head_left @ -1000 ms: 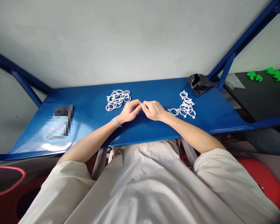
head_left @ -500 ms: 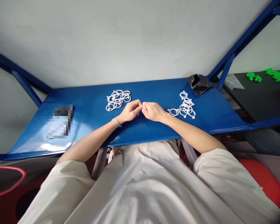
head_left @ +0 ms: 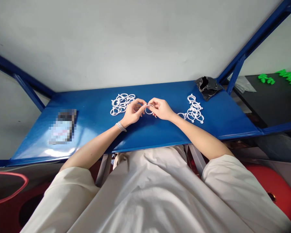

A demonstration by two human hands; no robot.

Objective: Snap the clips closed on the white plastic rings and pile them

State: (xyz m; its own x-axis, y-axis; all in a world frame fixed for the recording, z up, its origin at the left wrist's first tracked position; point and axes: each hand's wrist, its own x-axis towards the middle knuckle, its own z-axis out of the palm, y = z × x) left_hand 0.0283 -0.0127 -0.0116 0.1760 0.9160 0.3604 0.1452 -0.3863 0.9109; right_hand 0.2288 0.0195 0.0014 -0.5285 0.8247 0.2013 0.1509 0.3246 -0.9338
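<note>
A white ring [head_left: 149,113] is held up between my two hands over the middle of the blue table. My left hand [head_left: 133,111] pinches it at the upper left, the wrist wearing a silver bracelet [head_left: 121,126]. On the other side, my right hand [head_left: 161,108] has its fingers closed on the ring's upper right. Just behind my left hand lies a pile of white rings [head_left: 119,103], partly covered by it. Another cluster of white rings with small knobs [head_left: 195,111] lies to the right of my right forearm, which hides part of one ring.
The blue table [head_left: 92,110] runs up to a pale wall. A black plastic bag [head_left: 208,88] sits at its back right corner, and a blurred-out flat object [head_left: 63,126] lies at the left. Green pieces [head_left: 289,77] rest on a dark surface at right. Blue frame bars flank both sides.
My hands have turned from closed fists touching each other, and the right one has shifted upward. The white ring between them, hidden before, now shows.
</note>
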